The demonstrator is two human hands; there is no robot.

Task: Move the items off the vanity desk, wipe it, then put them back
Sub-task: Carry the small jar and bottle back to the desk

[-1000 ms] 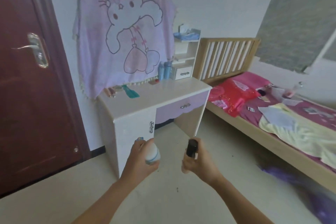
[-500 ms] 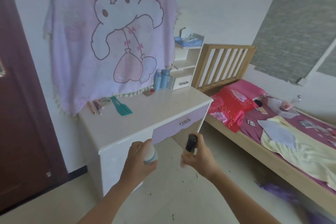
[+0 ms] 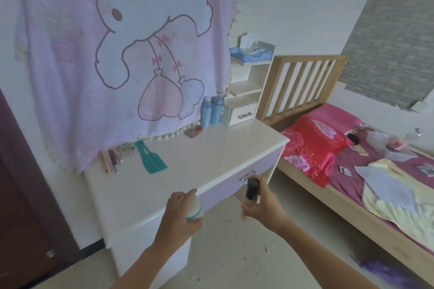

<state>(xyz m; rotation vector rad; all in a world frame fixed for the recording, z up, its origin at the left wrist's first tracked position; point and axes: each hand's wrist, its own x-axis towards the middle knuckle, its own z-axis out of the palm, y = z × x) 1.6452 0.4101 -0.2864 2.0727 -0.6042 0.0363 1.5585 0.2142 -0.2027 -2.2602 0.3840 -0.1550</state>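
The white vanity desk (image 3: 187,171) with a lilac drawer stands before me. My left hand (image 3: 178,216) grips a white bottle with a blue band (image 3: 195,206) just over the desk's front edge. My right hand (image 3: 260,206) holds a black-capped bottle (image 3: 252,191) in front of the drawer. On the desk lie a teal comb (image 3: 151,158), pinkish tubes (image 3: 110,159) at the back left, two blue bottles (image 3: 212,110) and a small reddish item (image 3: 193,131) at the back.
A pink cartoon blanket (image 3: 117,54) hangs over the wall behind the desk. A small white shelf unit (image 3: 246,91) with tissues stands at the desk's right rear. A wooden bed (image 3: 352,171) with red pillow and scattered items lies to the right. A dark door (image 3: 23,195) is at left.
I have come closer to the desk; both hands, still holding their bottles, now reach its front edge.
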